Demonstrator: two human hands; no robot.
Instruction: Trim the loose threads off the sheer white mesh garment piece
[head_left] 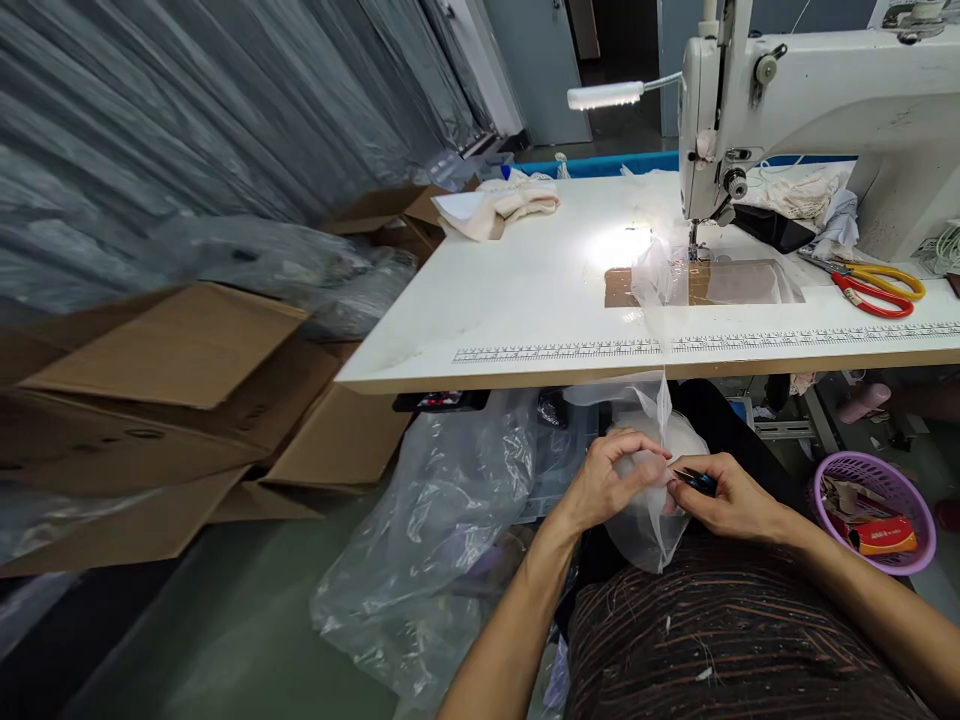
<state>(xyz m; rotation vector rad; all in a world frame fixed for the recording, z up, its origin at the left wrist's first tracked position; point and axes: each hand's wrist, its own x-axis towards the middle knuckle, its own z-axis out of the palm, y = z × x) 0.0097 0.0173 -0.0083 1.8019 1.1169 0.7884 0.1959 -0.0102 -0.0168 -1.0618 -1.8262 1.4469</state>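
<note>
Sheer white fabric [651, 535] hangs over the lap below the table's front edge, and a strip of it runs up onto the table near the sewing machine's needle. My left hand [619, 475] pinches the fabric's edge between thumb and fingers. Close beside it on the right, my right hand [724, 493] is closed around a small dark tool [697, 481], probably thread snips, with its tip toward the fabric. The fingertips of both hands nearly meet at the fabric. Above them stands the white sewing machine [701, 130], its needle area lit by a lamp [606, 96].
The white table [480, 300] carries folded cloth [517, 205] at its back left and red-handled [874, 297] and yellow-handled scissors [892, 278] at right. A purple basket [823, 510] is at lower right. Cardboard boxes [172, 350] and plastic bags [420, 520] lie left.
</note>
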